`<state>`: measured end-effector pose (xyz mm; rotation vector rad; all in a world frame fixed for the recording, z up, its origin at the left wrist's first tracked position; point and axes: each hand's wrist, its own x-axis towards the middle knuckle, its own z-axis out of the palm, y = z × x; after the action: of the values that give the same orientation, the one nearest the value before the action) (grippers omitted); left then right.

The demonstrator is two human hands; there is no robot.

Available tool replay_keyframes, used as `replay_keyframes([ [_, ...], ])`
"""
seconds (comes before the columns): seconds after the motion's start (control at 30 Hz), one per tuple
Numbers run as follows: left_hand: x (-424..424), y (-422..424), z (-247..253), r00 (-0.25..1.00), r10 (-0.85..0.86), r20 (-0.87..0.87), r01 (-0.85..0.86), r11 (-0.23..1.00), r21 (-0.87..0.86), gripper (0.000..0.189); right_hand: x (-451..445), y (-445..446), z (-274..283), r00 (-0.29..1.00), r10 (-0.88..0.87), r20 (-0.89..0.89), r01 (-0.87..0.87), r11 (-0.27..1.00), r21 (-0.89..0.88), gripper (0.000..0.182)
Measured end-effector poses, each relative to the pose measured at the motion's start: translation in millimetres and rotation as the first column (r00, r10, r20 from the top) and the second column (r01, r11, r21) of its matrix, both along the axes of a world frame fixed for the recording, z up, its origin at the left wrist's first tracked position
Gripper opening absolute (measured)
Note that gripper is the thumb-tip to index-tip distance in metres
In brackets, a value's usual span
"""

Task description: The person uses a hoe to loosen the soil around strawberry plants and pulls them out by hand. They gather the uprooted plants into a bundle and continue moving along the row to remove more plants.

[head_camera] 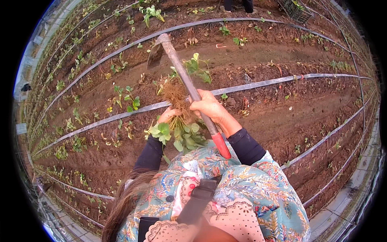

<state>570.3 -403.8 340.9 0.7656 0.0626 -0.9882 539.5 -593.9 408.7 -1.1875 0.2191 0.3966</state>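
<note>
In my left hand (169, 115) is a bunch of uprooted strawberry plants (189, 133), held about the stems. Its brown roots (175, 92) point away from me and its green leaves hang toward my body. My right hand (208, 106) grips the wooden handle of a hoe (184, 74). The hoe's metal blade (155, 54) is at the far end, above the soil, and its red-wrapped handle end (221, 146) lies against my floral garment. Part of the roots is hidden behind the right hand and the handle.
Grey drip-irrigation tapes (251, 87) run across the soil beds on both sides of me. Rooted strawberry plants (133, 103) stand to the left. At the far side are a person's dark-trousered legs (239, 5) and a dark plastic crate (294, 12). A thin black pipe (359, 81) crosses the beds at right.
</note>
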Motion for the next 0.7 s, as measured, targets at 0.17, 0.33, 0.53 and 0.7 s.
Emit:
replay_keyframes([
  [0.17,-7,1,-19,0.998,-0.015,0.056,0.000,0.967,0.254,0.036,-16,-9,-38,0.996,-0.066,-0.065,0.066,0.998,-0.006,0.013],
  [0.33,-14,-4,-45,0.997,-0.059,0.051,0.037,0.933,0.359,0.031,-39,-20,-82,0.968,-0.156,-0.197,0.154,0.988,-0.022,0.013],
  [0.53,-31,-29,-73,0.998,-0.022,0.063,-0.016,0.838,0.545,0.026,-69,-30,-142,0.860,-0.207,-0.467,0.223,0.975,-0.022,0.014],
  [0.7,-51,-59,-112,0.966,-0.164,0.199,-0.017,0.728,0.685,0.027,-102,-50,-212,0.700,-0.190,-0.689,0.227,0.973,-0.038,0.008],
])
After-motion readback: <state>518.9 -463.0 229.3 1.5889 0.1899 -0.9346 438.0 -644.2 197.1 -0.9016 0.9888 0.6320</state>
